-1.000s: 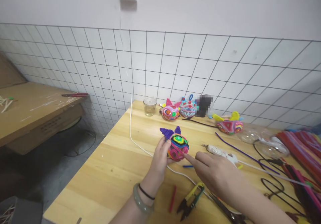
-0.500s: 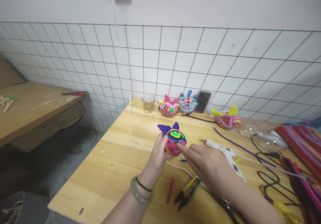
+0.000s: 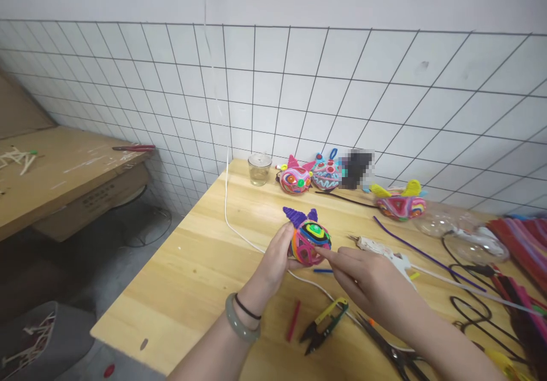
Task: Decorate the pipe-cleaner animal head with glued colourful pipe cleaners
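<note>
My left hand [image 3: 273, 264] grips a round ball [image 3: 310, 240] wrapped in coloured pipe cleaners, with two purple ears on top, held just above the wooden table [image 3: 200, 267]. My right hand [image 3: 367, 284] is pinched, its index fingertip pressing on the pink strands at the ball's lower right side. A grey bangle and a black band sit on my left wrist.
A white glue gun [image 3: 384, 253] and its white cord [image 3: 239, 233] lie close by. Yellow-handled snips [image 3: 325, 324], a red stick [image 3: 293, 321] and black scissors [image 3: 393, 352] lie near the front edge. Finished balls [image 3: 294, 179] and a glass jar [image 3: 259, 169] stand at the wall.
The ball has turned a little in my left hand, and my right fingertip has stayed pressed on its pink strands. The view has shifted slightly downward.
</note>
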### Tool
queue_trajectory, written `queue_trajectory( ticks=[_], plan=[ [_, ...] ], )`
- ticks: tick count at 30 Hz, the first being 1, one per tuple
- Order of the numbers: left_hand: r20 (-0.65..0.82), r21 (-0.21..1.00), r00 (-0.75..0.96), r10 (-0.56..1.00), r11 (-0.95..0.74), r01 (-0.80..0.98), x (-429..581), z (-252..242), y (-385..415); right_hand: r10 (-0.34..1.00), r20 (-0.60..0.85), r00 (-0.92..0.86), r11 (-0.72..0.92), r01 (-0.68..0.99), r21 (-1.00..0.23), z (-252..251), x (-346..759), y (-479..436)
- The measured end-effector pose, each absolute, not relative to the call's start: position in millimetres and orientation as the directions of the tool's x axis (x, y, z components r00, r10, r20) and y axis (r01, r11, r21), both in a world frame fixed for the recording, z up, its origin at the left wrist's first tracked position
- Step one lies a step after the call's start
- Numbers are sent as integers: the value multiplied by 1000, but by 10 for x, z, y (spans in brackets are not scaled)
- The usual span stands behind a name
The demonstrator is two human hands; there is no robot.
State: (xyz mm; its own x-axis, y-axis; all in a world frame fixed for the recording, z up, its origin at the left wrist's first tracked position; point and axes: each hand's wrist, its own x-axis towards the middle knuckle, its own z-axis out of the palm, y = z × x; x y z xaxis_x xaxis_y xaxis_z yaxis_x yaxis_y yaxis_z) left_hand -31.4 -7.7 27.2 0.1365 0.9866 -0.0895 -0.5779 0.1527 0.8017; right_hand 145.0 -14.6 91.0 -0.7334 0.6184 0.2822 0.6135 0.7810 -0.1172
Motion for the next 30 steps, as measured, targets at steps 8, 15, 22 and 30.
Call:
queue_trajectory(
  ticks=[8,15,22,30],
  plan=[
    [-67,823,147,987,138,-551,-312,336,-106,716,259,-648,696,692,-192,875,1434,-270],
    [-96,831,133,987,152,-535,-306,353,-107,699,284,-656,709,688,-157,849,1400,-291],
    [-57,708,54,997,78,-702,-373,281,-14,756,166,-633,633,644,-430,1008,1412,-413],
    [-139,471,81,987,138,-871,-419,282,56,754,112,-647,567,555,-609,1051,1360,-635]
  ],
)
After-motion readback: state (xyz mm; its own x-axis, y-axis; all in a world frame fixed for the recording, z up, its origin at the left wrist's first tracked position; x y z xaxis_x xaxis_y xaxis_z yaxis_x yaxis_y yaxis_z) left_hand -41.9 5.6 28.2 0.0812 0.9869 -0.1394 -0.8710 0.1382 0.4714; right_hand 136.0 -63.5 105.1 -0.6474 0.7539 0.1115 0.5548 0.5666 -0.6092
